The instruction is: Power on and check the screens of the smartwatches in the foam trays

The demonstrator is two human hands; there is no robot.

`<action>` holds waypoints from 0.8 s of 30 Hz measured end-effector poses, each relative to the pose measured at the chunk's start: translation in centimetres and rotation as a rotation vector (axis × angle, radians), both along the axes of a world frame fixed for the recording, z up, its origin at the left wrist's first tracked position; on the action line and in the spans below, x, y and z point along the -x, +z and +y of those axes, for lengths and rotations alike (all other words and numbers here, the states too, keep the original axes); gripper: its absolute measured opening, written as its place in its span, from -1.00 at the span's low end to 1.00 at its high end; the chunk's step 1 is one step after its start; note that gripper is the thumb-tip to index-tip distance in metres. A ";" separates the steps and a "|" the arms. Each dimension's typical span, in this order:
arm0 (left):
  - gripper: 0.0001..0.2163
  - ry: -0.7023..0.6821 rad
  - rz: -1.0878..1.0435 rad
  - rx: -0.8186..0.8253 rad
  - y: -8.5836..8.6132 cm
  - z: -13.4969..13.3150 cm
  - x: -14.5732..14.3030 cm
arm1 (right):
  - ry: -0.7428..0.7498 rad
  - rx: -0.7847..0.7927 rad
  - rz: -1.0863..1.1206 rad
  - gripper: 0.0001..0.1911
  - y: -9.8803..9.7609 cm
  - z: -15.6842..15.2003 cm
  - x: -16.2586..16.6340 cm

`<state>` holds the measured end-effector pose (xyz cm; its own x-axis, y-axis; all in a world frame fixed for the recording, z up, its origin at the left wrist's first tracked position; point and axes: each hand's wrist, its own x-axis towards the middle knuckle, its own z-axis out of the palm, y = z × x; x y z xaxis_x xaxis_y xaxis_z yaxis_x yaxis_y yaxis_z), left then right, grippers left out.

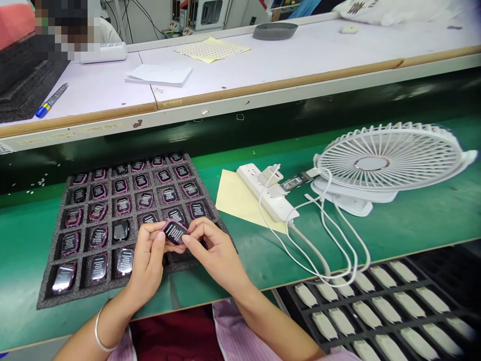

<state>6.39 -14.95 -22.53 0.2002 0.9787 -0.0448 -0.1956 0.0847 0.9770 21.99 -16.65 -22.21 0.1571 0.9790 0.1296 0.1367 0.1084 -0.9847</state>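
Between my two hands is a smartwatch body (175, 232) with a purple rim and a dark face bearing white print. My left hand (149, 258) grips its left side between thumb and fingers. The fingertips of my right hand (214, 250) pinch its right edge. Beneath and beyond them lies a dark grey foam tray (107, 272) whose square pockets hold several similar watch bodies, most with printed faces. One watch body (121, 230) in the tray has a plain dark face. My hands and forearms cover the tray's near right part.
To the right, a white power strip (263, 193) rests partly on yellow paper (233, 195), with looping white cables (349, 250) and a white fan (391, 160). Pale pieces sit in a black tray (370, 328) at lower right. A raised shelf (300, 65) runs behind, bearing a pen (51, 100) and papers (160, 74).
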 end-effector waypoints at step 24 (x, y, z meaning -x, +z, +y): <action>-0.62 -0.241 1.094 -0.569 -0.6 0.3 0.2 | -0.207 -0.094 -0.374 -0.82 0.3 -2.1 -6.3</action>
